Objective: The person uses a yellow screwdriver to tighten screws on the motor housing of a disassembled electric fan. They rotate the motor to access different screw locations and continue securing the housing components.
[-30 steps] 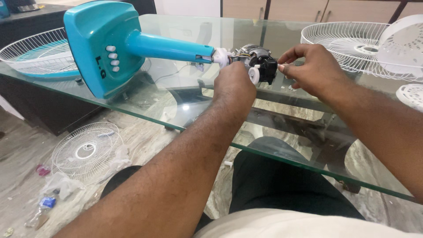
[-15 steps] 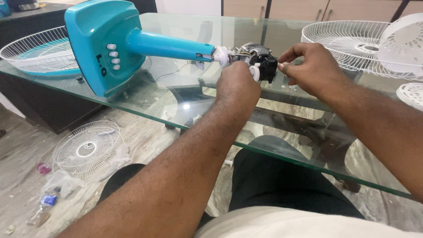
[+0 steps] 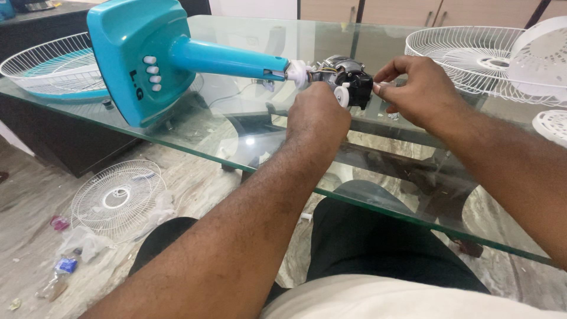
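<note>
Teal fan stand (image 3: 142,59) lying on its side on glass table (image 3: 413,218), black motor unit (image 3: 348,82) at its far end. Left hand (image 3: 318,115) closed over motor's near side, grip hidden behind knuckles. Right hand (image 3: 416,88) at motor's right end, fingertips pinched together on something too small to identify. White wire guard (image 3: 466,53) partly cut off at right.

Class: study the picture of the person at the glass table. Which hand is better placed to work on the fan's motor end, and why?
Probably the right hand: its fingertips pinch at the black motor end, in clear view. The left hand grips beneath the motor, seemingly steadying it.
</note>
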